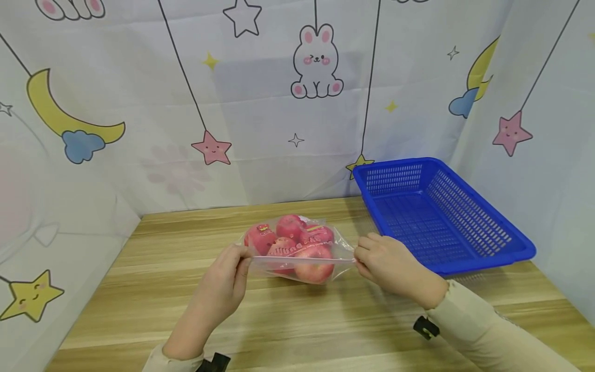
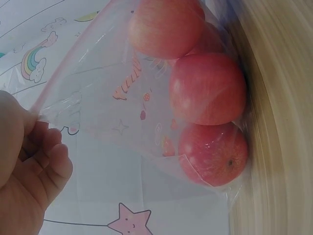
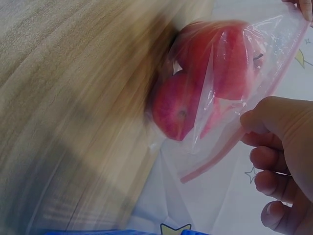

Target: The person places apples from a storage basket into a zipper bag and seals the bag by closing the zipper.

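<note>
A clear zip bag (image 1: 344, 249) with several red apples (image 1: 314, 264) inside sits on the wooden table, its pink zip edge stretched level toward me. My left hand (image 1: 226, 276) pinches the left end of that edge between thumb and fingers. At the other side, my right hand (image 1: 390, 263) pinches the zip strip near its right end. In the right wrist view a short tail of the pink strip (image 3: 210, 166) sticks out past the thumb. Seen from the left wrist, the apples (image 2: 208, 88) rest low in the bag, near the tabletop.
A blue plastic basket (image 1: 432, 222) stands at the right rear of the table (image 1: 176, 289), just beyond my right hand. A white cloth (image 1: 260, 103) printed with stars, moons and rabbits hangs behind the table and along both sides.
</note>
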`<action>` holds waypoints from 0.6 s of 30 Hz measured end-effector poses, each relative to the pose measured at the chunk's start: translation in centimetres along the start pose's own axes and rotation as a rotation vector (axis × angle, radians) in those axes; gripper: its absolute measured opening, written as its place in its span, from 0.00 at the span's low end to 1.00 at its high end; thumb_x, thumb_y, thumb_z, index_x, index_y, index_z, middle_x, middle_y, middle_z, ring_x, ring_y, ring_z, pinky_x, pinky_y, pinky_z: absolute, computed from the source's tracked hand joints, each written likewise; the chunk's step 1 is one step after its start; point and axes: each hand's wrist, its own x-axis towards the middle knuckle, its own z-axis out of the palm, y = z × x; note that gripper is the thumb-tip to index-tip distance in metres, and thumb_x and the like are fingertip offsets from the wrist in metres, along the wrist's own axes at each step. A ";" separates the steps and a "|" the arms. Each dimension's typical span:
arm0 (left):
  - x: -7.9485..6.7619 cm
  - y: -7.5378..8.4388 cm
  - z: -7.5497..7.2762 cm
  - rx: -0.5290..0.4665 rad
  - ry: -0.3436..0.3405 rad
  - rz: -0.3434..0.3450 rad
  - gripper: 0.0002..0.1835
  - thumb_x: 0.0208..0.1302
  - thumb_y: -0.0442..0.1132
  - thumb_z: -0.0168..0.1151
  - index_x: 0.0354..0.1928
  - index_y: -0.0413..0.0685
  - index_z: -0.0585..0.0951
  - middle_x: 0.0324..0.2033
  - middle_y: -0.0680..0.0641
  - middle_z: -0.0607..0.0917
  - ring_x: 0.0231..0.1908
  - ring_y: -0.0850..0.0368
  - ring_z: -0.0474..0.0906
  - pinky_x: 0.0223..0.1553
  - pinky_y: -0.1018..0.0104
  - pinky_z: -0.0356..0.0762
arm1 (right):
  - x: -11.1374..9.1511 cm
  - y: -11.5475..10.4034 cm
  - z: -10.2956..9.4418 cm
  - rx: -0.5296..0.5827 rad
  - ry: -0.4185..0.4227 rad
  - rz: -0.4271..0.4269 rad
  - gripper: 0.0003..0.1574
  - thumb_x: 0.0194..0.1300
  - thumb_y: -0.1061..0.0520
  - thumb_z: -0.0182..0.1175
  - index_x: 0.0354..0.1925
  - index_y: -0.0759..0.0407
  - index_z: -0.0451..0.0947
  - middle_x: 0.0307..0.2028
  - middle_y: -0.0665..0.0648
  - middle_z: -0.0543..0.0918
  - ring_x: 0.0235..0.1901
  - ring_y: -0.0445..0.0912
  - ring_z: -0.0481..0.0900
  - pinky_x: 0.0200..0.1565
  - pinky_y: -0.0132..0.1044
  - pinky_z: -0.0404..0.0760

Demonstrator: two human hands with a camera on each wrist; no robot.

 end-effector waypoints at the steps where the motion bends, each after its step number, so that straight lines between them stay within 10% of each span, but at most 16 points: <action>1: 0.0 0.0 0.0 0.000 -0.001 -0.001 0.16 0.73 0.41 0.40 0.37 0.35 0.73 0.28 0.48 0.74 0.28 0.65 0.64 0.29 0.79 0.65 | 0.0 0.0 0.0 -0.002 0.001 0.000 0.10 0.50 0.56 0.66 0.20 0.54 0.74 0.23 0.48 0.74 0.25 0.45 0.71 0.26 0.35 0.72; 18: 0.1 0.0 0.0 -0.015 0.009 0.007 0.20 0.73 0.44 0.36 0.36 0.36 0.72 0.28 0.48 0.73 0.28 0.65 0.63 0.29 0.81 0.63 | -0.4 0.4 0.2 -0.016 -0.022 0.021 0.10 0.50 0.56 0.66 0.20 0.54 0.75 0.21 0.48 0.72 0.24 0.44 0.70 0.25 0.35 0.71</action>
